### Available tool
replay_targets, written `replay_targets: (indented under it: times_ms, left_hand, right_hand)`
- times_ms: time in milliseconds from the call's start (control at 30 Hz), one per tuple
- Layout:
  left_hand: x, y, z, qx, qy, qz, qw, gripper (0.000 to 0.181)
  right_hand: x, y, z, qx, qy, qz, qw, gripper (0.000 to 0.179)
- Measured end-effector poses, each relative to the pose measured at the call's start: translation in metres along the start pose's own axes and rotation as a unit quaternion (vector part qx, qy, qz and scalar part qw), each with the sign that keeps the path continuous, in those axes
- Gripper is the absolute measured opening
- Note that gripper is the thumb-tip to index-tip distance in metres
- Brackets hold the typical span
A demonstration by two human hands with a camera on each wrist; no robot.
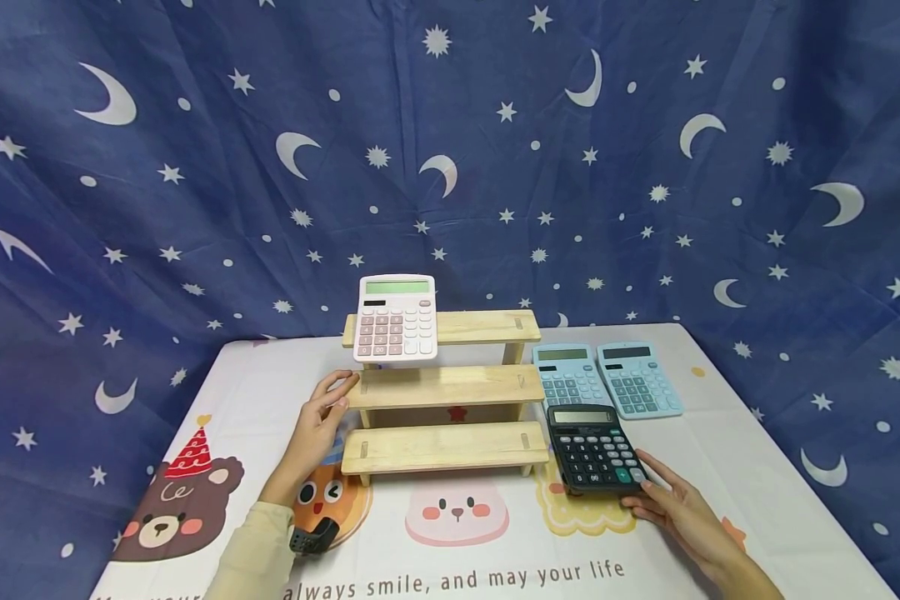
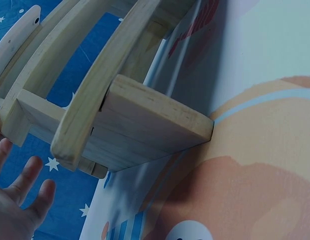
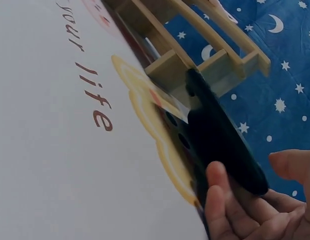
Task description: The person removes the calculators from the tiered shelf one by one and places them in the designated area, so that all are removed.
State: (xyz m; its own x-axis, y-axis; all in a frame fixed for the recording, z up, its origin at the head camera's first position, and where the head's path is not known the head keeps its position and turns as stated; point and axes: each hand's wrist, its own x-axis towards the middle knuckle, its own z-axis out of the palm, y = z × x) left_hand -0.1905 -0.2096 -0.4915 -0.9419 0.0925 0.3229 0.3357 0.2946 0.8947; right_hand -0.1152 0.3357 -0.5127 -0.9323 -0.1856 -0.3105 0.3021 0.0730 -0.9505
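A three-tier wooden display stand [image 1: 450, 386] stands on the table. My left hand [image 1: 326, 417] touches the left end of its middle shelf; the left wrist view shows several of its fingers [image 2: 27, 175] spread apart from the wood. A white and pink calculator [image 1: 396, 318] leans upright at the left of the top shelf. To the stand's right, my right hand [image 1: 671, 504] holds a black calculator [image 1: 596, 450] by its lower right corner. In the right wrist view its fingers [image 3: 217, 175] reach under the tilted calculator.
Two light blue calculators, one partly behind the black one [image 1: 570, 375] and one farther right [image 1: 640, 382], lie on the table. A white cloth [image 1: 547, 571] with cartoon prints covers the tabletop. A blue star-and-moon curtain [image 1: 495, 150] hangs behind. A small black object [image 1: 315, 536] sits beside the left sleeve.
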Motion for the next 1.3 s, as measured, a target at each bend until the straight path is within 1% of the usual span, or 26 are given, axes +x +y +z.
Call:
replay_targets:
  times_ms: [200, 467, 533, 667, 900, 1100, 1300]
  left_hand:
    - [0.0, 0.002, 0.0, 0.002, -0.004, -0.004, 1.0, 0.042]
    - [-0.001, 0.003, 0.0, -0.013, -0.004, 0.003, 0.9999, 0.042]
    - [-0.001, 0.002, 0.0, -0.013, -0.002, 0.003, 0.9999, 0.042]
    - [-0.001, 0.002, -0.001, -0.01, -0.002, 0.002, 0.9999, 0.042]
    - [-0.001, 0.001, 0.0, -0.017, -0.004, -0.002, 0.9998, 0.042]
    - [-0.001, -0.001, 0.0, -0.016, -0.005, 0.006, 0.9998, 0.042]
    - [-0.001, 0.001, 0.0, -0.011, -0.001, 0.008, 0.9999, 0.042]
  right_hand:
    - [-0.003, -0.005, -0.002, -0.053, 0.004, 0.029, 0.9982, 0.073]
    - [-0.008, -0.016, 0.0, -0.127, 0.016, 0.044, 0.9908, 0.072]
    - [-0.009, -0.018, 0.0, -0.135, 0.023, 0.053, 0.9891, 0.072]
    - [-0.01, -0.02, 0.002, -0.148, 0.035, 0.058, 0.9867, 0.072]
    - [-0.014, -0.029, -0.002, -0.149, 0.02, 0.014, 0.9885, 0.069]
    - [-0.009, -0.044, -0.002, -0.182, 0.024, -0.015, 0.9828, 0.066]
    - [-0.004, -0.054, 0.007, -0.19, 0.024, -0.062, 0.9795, 0.062]
